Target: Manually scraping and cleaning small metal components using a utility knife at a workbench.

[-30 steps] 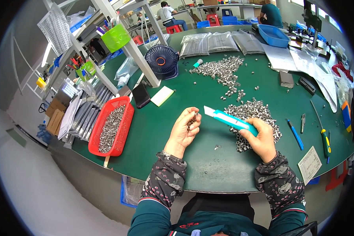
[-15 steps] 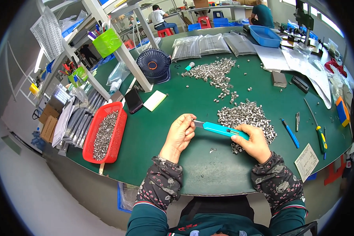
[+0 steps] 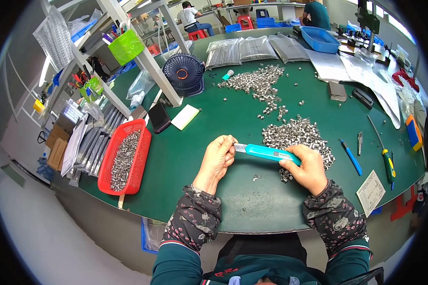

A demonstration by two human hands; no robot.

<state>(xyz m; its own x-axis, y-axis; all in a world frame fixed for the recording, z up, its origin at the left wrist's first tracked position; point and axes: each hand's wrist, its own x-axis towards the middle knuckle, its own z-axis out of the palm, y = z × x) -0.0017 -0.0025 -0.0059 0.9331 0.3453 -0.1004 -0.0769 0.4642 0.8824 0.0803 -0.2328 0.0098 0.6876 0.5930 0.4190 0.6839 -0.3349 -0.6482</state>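
My right hand is wrapped round a turquoise utility knife, its blade pointing left. The blade tip meets the fingertips of my left hand, where thumb and forefinger pinch a small metal piece, mostly hidden by the fingers. Beside and behind the knife lies a pile of small silver metal sleeves. A few tiny scraps rest on the green table below the knife.
At left stands a red basket of metal sleeves, near a phone, a notepad and a fan. A second sleeve pile lies farther back. Right are a blue-handled tool, a screwdriver and a card.
The knife has rolled in my right hand: its slider side faced up before, and a labelled flat side shows now. My left hand keeps its pinch in nearly the same place.
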